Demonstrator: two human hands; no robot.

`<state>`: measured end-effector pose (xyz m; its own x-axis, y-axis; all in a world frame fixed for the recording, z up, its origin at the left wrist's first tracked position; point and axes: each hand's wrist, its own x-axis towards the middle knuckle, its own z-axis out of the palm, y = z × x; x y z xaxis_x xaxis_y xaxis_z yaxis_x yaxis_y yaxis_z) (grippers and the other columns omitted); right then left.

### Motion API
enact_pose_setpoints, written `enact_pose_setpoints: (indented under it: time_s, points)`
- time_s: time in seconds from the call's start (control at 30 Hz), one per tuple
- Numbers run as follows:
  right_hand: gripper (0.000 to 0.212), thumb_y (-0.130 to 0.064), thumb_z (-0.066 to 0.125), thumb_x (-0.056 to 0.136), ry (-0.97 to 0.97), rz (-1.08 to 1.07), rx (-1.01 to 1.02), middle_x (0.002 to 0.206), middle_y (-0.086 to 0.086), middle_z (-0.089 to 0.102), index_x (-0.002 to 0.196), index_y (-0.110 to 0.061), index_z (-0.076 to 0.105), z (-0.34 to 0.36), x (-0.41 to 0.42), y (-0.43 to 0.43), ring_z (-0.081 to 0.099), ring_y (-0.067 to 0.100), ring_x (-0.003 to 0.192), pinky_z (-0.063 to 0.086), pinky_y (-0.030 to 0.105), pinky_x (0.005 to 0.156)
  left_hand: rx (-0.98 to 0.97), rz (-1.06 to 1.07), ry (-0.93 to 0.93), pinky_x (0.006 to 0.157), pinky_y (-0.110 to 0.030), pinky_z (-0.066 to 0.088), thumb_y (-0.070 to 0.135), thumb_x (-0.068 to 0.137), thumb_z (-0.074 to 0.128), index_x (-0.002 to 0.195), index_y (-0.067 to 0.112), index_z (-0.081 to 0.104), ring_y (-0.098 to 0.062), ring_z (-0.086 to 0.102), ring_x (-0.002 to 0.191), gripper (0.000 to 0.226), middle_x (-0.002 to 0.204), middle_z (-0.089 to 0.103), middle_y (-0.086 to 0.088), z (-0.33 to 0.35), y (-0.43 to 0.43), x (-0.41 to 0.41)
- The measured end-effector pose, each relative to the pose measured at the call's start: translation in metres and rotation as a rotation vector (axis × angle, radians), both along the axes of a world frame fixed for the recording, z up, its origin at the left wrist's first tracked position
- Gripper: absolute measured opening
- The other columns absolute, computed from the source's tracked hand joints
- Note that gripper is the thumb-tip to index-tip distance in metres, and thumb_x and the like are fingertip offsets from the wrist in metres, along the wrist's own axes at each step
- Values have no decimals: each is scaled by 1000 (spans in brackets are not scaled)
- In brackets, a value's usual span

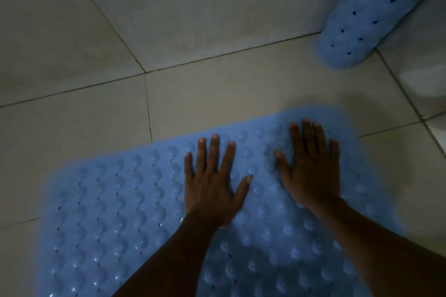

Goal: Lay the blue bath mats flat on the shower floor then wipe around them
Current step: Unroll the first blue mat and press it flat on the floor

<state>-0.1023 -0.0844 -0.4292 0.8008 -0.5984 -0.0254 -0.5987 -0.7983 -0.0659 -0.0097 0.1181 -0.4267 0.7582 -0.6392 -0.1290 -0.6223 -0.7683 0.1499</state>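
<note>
I see my left hand [212,181] lying palm down in the lower middle of the frame, fingers straight and spread wide, thumb angled out to the right, holding nothing and pressing flat on the blue bath mat [108,212]. My right hand [311,171] sits just to its right and a little higher in the frame, also palm down. Its fingers are straight and closer together, the thumb points out to the left, and it grips nothing. Both forearms run in from the bottom edge, bare, the left one from bottom centre and the right one from the lower right corner. The mat under the hands lies spread out on the tiled floor [241,89], filling the lower part of the frame from left of centre to the right. Its surface is covered in rows of rounded bumps with small holes between them. Its far edge runs just beyond the right fingertips, and the area near that edge looks blurred, so I cannot tell whether it lies fully flat there. In the upper right corner a second blue mat [376,14] stands well apart from the first, curved over like a loose roll, dotted with dark holes, its lower end resting on the floor. Pale tiles with dark grout lines fill the rest, and the light is dim.
</note>
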Motion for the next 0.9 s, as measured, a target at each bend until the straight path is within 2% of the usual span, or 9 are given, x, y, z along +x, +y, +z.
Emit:
enact_pose_setpoints:
  time_s: [0.2, 0.33, 0.43, 0.5, 0.6, 0.73, 0.9]
  points:
    - [75, -59, 27, 95, -2, -1, 4, 165, 10, 17, 157, -18, 22, 3, -1, 1, 13, 30, 153, 16, 57, 120, 2, -12, 26, 124, -57, -1, 74, 96, 22, 162, 33, -1, -27, -22, 155, 81, 170, -16, -3, 4, 1, 0]
    - [76, -61, 24, 94, 29, -7, 44, 166, 11, 16, 158, -19, 21, 3, -2, 1, 13, 31, 153, 13, 59, 119, 17, -9, 60, 123, -56, -9, 76, 94, 17, 161, 35, -6, -26, -29, 152, 82, 168, -22, -3, 6, 1, 1]
    - [76, -64, 17, 95, 118, -15, 154, 168, 5, -2, 159, -25, 4, 12, 6, -3, -1, 28, 154, 5, 60, 121, 44, -18, 138, 122, -56, -15, 79, 93, 14, 159, 38, -12, -25, -35, 149, 82, 166, -29, 0, 10, 2, 5]
    - [75, -65, 17, 96, 223, -60, 203, 167, 0, -14, 158, -30, -7, 22, 11, -1, -12, 24, 154, 2, 61, 120, 20, -28, 210, 122, -54, -16, 77, 95, 16, 159, 40, -11, -25, -32, 150, 80, 166, -28, 1, 20, 7, 6]
    - [70, -60, 22, 99, 232, -61, 178, 167, 3, -10, 159, -30, 0, 40, 18, 23, -13, 25, 153, -1, 63, 119, -16, 1, 218, 123, -50, -16, 72, 96, 16, 159, 39, -10, -25, -28, 152, 75, 166, -25, 2, 38, 40, 8]
    - [68, -53, 24, 95, 106, 83, 137, 168, 4, 7, 158, -29, 18, 52, 33, 81, 1, 25, 155, 8, 61, 119, 75, 86, 139, 123, -52, -14, 70, 98, 14, 158, 39, -13, -26, -26, 153, 73, 167, -24, 3, 47, 118, 19]
    - [64, -50, 31, 100, 89, 214, 196, 168, -1, 2, 158, -30, 13, 57, 75, 150, -3, 20, 155, 5, 56, 122, 112, 228, 163, 122, -50, -17, 69, 99, 10, 158, 36, -18, -26, -30, 151, 73, 166, -27, 1, 51, 184, 44]
